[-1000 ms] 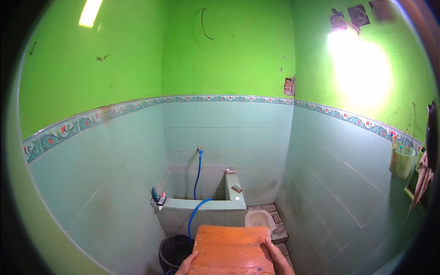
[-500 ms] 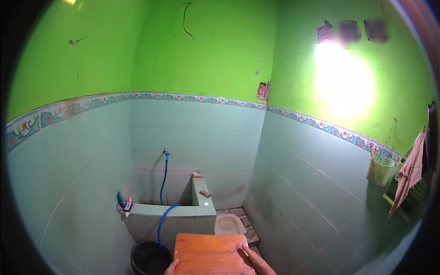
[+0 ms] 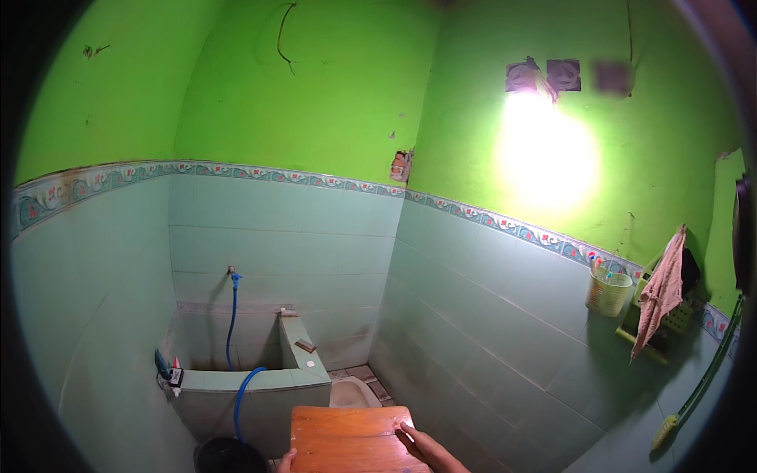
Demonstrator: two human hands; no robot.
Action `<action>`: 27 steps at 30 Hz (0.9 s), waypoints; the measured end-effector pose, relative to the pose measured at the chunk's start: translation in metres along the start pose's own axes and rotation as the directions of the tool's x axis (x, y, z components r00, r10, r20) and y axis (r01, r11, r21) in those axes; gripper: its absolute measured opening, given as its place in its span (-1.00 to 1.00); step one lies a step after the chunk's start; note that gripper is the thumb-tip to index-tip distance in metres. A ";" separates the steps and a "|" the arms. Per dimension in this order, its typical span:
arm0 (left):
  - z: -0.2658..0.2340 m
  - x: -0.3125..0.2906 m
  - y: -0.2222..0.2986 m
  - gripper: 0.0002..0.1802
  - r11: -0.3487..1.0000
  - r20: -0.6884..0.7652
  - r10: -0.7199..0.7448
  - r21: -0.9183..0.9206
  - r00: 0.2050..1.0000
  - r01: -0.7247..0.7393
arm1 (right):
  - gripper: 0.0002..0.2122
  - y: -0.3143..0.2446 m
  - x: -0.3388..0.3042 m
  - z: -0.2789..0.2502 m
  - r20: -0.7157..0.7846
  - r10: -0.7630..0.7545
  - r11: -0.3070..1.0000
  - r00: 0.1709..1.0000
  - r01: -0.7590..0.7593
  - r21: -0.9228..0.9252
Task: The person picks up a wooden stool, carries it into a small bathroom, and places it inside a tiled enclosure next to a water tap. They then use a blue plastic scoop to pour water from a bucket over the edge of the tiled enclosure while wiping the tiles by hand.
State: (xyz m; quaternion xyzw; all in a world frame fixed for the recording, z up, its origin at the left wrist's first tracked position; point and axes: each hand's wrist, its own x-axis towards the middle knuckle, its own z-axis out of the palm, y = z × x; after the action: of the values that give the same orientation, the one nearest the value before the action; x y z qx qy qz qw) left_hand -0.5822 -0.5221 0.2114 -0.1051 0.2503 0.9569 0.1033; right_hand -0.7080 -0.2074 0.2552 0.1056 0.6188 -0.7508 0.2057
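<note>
A flat orange-brown wooden board (image 3: pixel 347 437) with rounded corners fills the bottom middle of the head view. My left hand (image 3: pixel 285 460) grips its left edge; only the thumb side shows at the lower rim. Along the right edge lies my right hand (image 3: pixel 423 448), its thumb on the top face and the rest wrapped toward the side. What is under the board, legs or nothing, is hidden. Beyond it shows part of a pale squat toilet (image 3: pixel 352 392).
A tiled water basin (image 3: pixel 260 379) stands at left, with a blue hose (image 3: pixel 239 402) over its rim and a black bucket (image 3: pixel 229 457) in front. On the right wall hang a green basket (image 3: pixel 608 295) of toothbrushes, a pink cloth (image 3: pixel 661 293) and a long-handled brush (image 3: pixel 664 432).
The view has turned right, so basin, bucket and toilet sit farther left, and the long-handled brush has come into sight. Both hands keep their hold on the board.
</note>
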 end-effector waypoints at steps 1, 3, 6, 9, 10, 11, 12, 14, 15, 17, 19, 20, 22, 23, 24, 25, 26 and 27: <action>0.000 0.004 0.002 -0.39 1.000 0.006 -0.002 0.001 1.000 0.002 | -0.47 0.006 0.008 -0.006 0.006 -0.021 0.998 1.000 0.020 0.052; 0.001 0.014 0.003 -0.39 1.000 0.025 -0.019 0.002 1.000 0.019 | -0.47 0.025 0.038 -0.028 0.016 -0.045 0.994 0.999 0.043 0.104; -0.001 0.025 0.007 -0.39 1.000 0.034 -0.020 0.000 0.999 0.020 | -0.48 0.035 0.059 -0.038 0.041 -0.037 0.982 0.998 0.028 0.187; 0.001 0.033 0.010 -0.39 1.000 0.044 -0.025 0.013 0.999 0.025 | -0.51 0.034 0.062 -0.043 0.057 -0.011 0.966 0.998 -0.004 0.258; 0.004 0.036 0.010 -0.39 0.999 0.045 -0.038 0.026 0.998 0.037 | -0.51 0.029 0.054 -0.040 0.044 -0.006 0.974 0.999 -0.004 0.225; 0.006 0.039 0.010 -0.39 0.998 0.047 -0.051 0.040 0.998 0.049 | -0.52 0.027 0.050 -0.039 0.030 -0.001 0.982 1.000 -0.005 0.191; 0.010 0.043 0.010 -0.39 0.997 0.050 -0.056 0.049 0.997 0.054 | -0.52 0.033 0.058 -0.046 0.061 -0.035 0.969 0.998 0.019 0.247; 0.013 0.048 0.010 -0.39 0.996 0.054 -0.068 0.065 0.996 0.064 | -0.53 0.039 0.070 -0.053 0.069 -0.052 0.959 0.996 0.030 0.283; 0.016 0.051 0.010 -0.39 0.995 0.056 -0.073 0.075 0.996 0.069 | -0.53 0.041 0.073 -0.058 0.098 -0.057 0.951 0.994 0.024 0.307; 0.016 0.051 0.014 -0.39 0.994 0.041 -0.071 0.086 0.997 0.067 | -0.50 0.025 0.058 -0.042 0.062 0.050 0.975 0.997 -0.062 0.215; 0.020 0.055 0.012 -0.39 0.992 0.044 -0.081 0.104 0.996 0.076 | -0.46 0.033 0.071 -0.050 0.083 -0.039 0.977 0.996 0.021 0.212; 0.020 0.054 0.012 -0.39 0.991 0.039 -0.079 0.109 0.996 0.074 | -0.42 0.005 0.032 -0.025 0.036 -0.024 0.993 0.999 0.020 0.117; 0.021 0.056 0.013 -0.39 0.989 0.035 -0.077 0.129 0.996 0.072 | -0.44 0.022 0.055 -0.046 0.059 -0.085 0.987 0.995 0.076 0.142; 0.021 0.054 0.013 -0.39 0.987 0.032 -0.070 0.145 0.997 0.065 | -0.46 0.015 0.046 -0.042 0.050 -0.059 0.988 0.997 0.051 0.145; 0.023 0.054 0.014 -0.39 0.986 0.032 -0.070 0.152 0.997 0.064 | -0.48 0.011 0.042 -0.044 0.039 -0.085 0.984 0.996 0.078 0.162; 0.024 0.054 0.015 -0.39 0.985 0.029 -0.060 0.162 0.998 0.054 | -0.50 0.009 0.038 -0.040 0.031 -0.108 0.978 0.994 0.101 0.180; 0.021 0.051 0.017 -0.39 0.984 0.009 -0.039 0.172 0.999 0.037 | -0.51 -0.013 0.010 -0.013 -0.031 -0.048 0.993 0.998 0.051 0.111; 0.021 0.050 0.019 -0.39 0.983 -0.004 -0.025 0.182 1.000 0.025 | -0.53 -0.037 -0.015 0.008 -0.102 -0.003 0.999 0.995 0.007 0.039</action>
State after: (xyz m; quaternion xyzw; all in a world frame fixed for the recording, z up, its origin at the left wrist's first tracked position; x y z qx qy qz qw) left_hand -0.6378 -0.5200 0.2254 -0.0994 0.3353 0.9286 0.1241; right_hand -0.7096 -0.2068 0.2957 0.1463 0.6138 -0.7570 0.1698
